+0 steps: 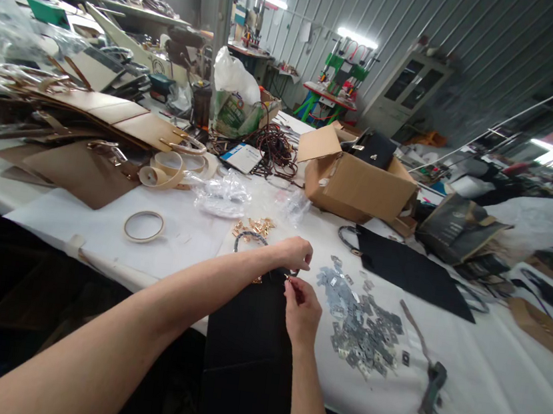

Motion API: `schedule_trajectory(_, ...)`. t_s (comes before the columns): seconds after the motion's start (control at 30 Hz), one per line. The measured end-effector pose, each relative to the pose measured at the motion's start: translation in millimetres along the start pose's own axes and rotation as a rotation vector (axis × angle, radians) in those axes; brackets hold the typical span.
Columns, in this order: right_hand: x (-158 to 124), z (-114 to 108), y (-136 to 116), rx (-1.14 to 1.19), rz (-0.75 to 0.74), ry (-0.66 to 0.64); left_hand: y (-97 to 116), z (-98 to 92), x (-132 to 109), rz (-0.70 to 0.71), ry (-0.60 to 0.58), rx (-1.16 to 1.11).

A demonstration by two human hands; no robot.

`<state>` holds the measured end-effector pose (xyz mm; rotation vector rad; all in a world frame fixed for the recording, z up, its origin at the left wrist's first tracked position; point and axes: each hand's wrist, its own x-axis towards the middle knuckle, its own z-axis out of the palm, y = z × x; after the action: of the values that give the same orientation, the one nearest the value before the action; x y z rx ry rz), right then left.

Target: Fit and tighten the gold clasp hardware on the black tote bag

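Observation:
A long black panel [249, 345] hangs over the table's front edge, with a dark rope-like handle [251, 235] at its far end. My right hand [303, 310] is closed in a pinch at the panel's upper right corner, on a small gold-coloured metal piece [288, 277]. Just beyond it, my left hand [297, 253] reaches across with fingers curled down; what they hold, if anything, is hidden. A heap of small grey metal plates [363, 325] lies right of both hands. Behind the left forearm are loose gold-coloured fittings [257, 225].
A roll of tape [144, 226] and clear plastic bags [222, 194] lie to the left. Stacked brown panels [86, 157] stand further left. An open cardboard box [360, 184] sits behind, another black panel [414, 271] at right. A dark tool with a strap [432, 391] rests near the right front.

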<state>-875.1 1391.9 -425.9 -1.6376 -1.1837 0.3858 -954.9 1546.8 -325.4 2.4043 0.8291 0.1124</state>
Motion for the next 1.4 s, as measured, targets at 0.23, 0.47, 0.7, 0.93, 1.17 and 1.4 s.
schedule_trajectory(0.23,3,0,7,-0.141,-0.152,-0.021,3,6.4,-17,-0.147,0.149,-0.204)
schedule_trajectory(0.47,11,-5,-7,-0.186,-0.109,-0.133,-26,22.3,-83,-0.158,0.291,-0.124)
schedule_trajectory(0.7,9,-3,0,-0.209,-0.106,-0.136,-23,51.9,-103,-0.018,0.27,0.1)
schedule_trajectory(0.93,8,0,-3,-0.247,-0.077,-0.09,-30,58.7,-99,-0.019,0.281,0.059)
schedule_trajectory(1.17,8,1,-1,-0.236,-0.062,-0.089,-35,60.3,-95,-0.042,0.233,0.025)
schedule_trajectory(1.4,9,0,0,-0.239,-0.066,-0.114,-22,55.3,-108,-0.181,0.331,0.097)
